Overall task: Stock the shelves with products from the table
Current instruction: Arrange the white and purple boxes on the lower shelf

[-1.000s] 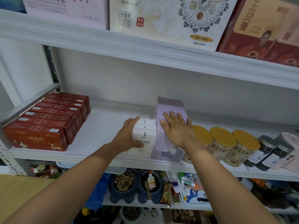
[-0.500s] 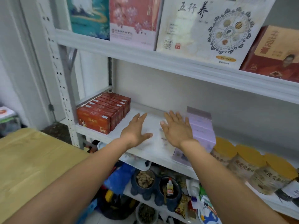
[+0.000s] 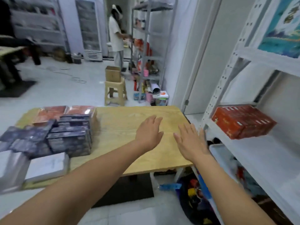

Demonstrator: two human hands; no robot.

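Now off shelf (image 3: 259, 151): left hand (image 3: 150, 133), right hand (image 3: 190, 141) empty above table (image 3: 121, 120).

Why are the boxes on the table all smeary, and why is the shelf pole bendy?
Head view: the dark boxes and white packets at the left look smeared, probably motion blur from the head camera; the left hand and right hand are sharper. Head view: the shelf post leans and bows because the lens is wide-angle. Light is soft, without glare.
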